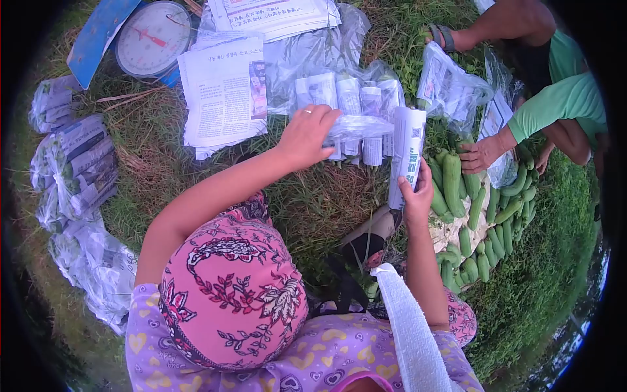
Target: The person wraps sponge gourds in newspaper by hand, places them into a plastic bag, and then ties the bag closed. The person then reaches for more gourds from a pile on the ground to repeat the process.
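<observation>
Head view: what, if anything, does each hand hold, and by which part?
The right hand holds a paper roll by its lower part. The left hand seems to grip a plastic bag at one edge; exact grip hidden.

the setting is outdoors, on ground covered in grass (163,166). toward the left and middle the growth is patchy, dry brown blades mixed through the green, and a few straw-coloured stalks (125,97) lie across it at the upper left. on the right a denser green stretch (542,281) runs to the edge of view, where pale bluish-white patches (581,336) show, too blurred to make out. soft, fairly even daylight falls over the ground.
</observation>
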`<act>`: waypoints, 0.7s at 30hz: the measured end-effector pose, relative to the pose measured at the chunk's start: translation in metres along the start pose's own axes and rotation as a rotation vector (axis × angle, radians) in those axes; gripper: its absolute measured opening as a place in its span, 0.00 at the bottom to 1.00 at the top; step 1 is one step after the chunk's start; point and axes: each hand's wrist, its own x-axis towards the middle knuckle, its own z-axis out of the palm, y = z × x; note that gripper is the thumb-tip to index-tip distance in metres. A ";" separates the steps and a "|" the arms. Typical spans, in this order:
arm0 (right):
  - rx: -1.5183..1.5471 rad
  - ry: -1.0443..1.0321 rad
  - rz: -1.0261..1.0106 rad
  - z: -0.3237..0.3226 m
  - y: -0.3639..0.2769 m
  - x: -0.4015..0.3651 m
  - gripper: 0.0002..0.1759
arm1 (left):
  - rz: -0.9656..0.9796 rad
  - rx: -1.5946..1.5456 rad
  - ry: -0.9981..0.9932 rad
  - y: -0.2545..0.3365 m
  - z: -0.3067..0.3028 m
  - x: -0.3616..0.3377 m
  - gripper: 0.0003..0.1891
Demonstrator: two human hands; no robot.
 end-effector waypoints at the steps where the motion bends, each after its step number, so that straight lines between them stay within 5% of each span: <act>1: 0.014 0.003 0.038 -0.008 0.002 -0.005 0.38 | -0.028 0.050 -0.024 -0.003 0.004 0.002 0.34; 5: -0.050 -0.159 0.067 -0.017 0.024 -0.038 0.39 | -0.189 0.146 -0.048 -0.021 0.014 -0.003 0.27; 8: -0.185 -0.332 0.072 0.004 0.047 -0.057 0.37 | -0.126 0.078 0.024 -0.041 0.032 -0.012 0.21; 12: -0.263 -0.364 0.094 0.047 0.060 -0.067 0.37 | -0.407 -0.213 0.007 -0.034 0.021 -0.011 0.16; 17: -0.252 -0.276 0.081 0.092 0.058 -0.051 0.37 | -0.212 -0.153 0.219 -0.040 0.021 -0.029 0.15; 21: -0.222 -0.242 0.042 0.128 0.063 -0.027 0.39 | -0.135 -0.096 0.203 -0.039 0.014 -0.033 0.15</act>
